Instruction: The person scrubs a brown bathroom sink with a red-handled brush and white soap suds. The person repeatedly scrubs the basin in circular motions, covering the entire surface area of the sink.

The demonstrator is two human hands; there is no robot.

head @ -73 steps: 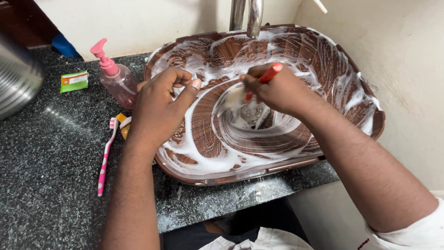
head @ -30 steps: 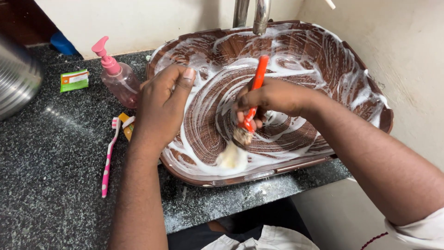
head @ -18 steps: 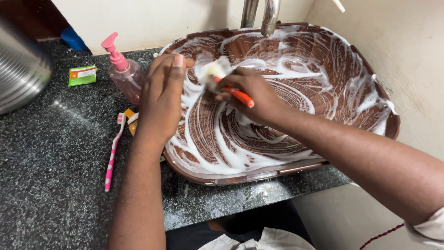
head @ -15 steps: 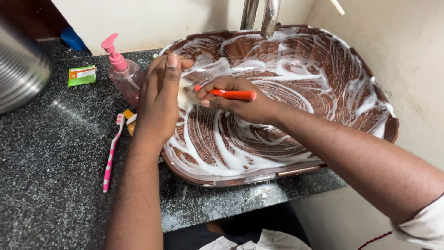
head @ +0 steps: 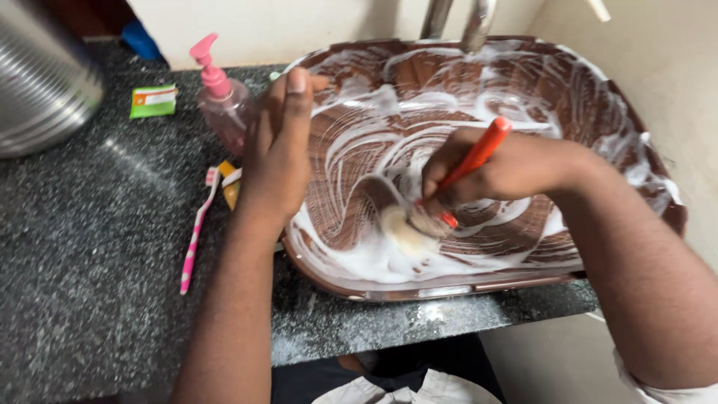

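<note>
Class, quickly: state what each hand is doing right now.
Left hand: open, resting on the basin rim.
Right hand: closed, holding the orange brush.

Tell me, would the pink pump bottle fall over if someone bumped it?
Probably, yes. The bottle stands upright on the counter, with a tall pump above a fairly small body, so a knock near the top could tip it. It looks like thin clear plastic, so likely light. The left hand is right beside it.

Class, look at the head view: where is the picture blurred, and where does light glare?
Head view: the right hand and the orange brush are smeared by motion; glare glints on the sink front rim and the speckled counter; the steel vessel is soft.
</note>
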